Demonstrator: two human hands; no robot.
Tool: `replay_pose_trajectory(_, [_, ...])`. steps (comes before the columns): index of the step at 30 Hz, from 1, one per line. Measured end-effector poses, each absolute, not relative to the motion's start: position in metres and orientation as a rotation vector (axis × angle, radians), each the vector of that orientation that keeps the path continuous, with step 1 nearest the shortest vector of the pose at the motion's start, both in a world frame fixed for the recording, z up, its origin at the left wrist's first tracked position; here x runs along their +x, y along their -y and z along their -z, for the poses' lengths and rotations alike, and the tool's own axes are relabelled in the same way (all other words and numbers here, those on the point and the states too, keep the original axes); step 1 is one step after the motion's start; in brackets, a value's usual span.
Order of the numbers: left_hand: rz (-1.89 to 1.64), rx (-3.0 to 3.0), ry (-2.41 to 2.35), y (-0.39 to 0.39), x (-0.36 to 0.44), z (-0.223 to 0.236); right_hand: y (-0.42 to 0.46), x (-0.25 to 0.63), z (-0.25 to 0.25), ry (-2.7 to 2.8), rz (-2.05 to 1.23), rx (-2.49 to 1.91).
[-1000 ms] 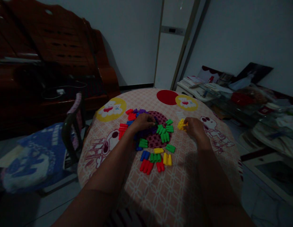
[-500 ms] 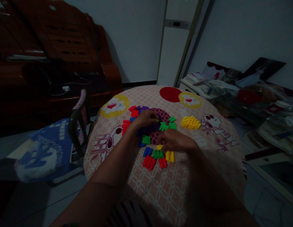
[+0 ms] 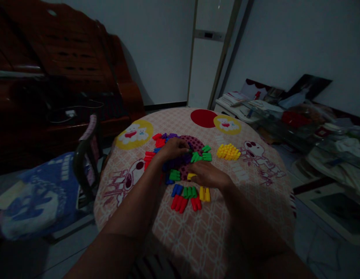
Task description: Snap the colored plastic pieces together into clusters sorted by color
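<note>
Small plastic toy pieces shaped like short tubes lie in colour groups on the round table [image 3: 194, 236]. Over the purple pieces [image 3: 180, 161] is my left hand [image 3: 173, 148], its thumb and fingers pinched together; what they hold is too dark and small to make out. My right hand [image 3: 209, 173] is closed with a yellow piece [image 3: 191, 176] at its fingertips. Just beyond it sit green pieces [image 3: 201, 156]. Closer to me are blue pieces [image 3: 177, 190], a green row [image 3: 190, 192], red pieces [image 3: 179, 203] and a yellow pair [image 3: 204, 193].
A heap of yellow pieces [image 3: 228, 152] lies to the right, and red pieces [image 3: 160, 142] at the far left of the pile. A chair [image 3: 84, 155] stands left of the table. A cluttered glass-topped stand [image 3: 273, 120] is at the right.
The whole view has shifted slightly left and down. My right hand has moved a little left, and the yellow piece at its fingertips has moved away from the front rows. My left hand stays pinched.
</note>
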State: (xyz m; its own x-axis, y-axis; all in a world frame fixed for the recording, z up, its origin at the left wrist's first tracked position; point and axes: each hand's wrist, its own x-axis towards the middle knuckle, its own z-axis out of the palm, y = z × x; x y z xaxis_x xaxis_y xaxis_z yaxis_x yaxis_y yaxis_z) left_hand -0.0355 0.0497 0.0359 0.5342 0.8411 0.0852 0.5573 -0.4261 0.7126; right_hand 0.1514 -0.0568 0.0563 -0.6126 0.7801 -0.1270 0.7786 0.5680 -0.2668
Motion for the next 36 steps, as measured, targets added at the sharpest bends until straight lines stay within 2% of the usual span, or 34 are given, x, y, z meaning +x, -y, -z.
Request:
replay_pose_trajectory(5, [-0.578,2.110,-1.130,-0.049,-0.036,-0.036,0.038,0.206,-0.074,2.451,-0.441,-1.459])
replay_pose_trajectory(10, [-0.581,2.096,-1.110,-0.051,-0.035,-0.033,0.029,0.253,-0.082,2.268,-0.224,-1.939])
replay_pose_trajectory(15, [-0.585,2.076,-1.093,-0.053,-0.035,-0.031,0.024,0.259,-0.077,2.289,0.019,-2.278])
replay_pose_trajectory(25, [-0.574,2.071,-1.118,-0.054,-0.036,-0.028,0.022,0.251,-0.064,2.285,0.144,-2.325])
replay_pose_trajectory(30, [-0.601,2.099,-1.115,-0.051,-0.037,-0.032,0.028,0.254,-0.082,2.211,0.086,-2.246])
replay_pose_trajectory(36, [-0.575,2.138,-1.132,-0.051,-0.035,-0.035,0.048,0.204,-0.102,2.602,-0.474,-1.736])
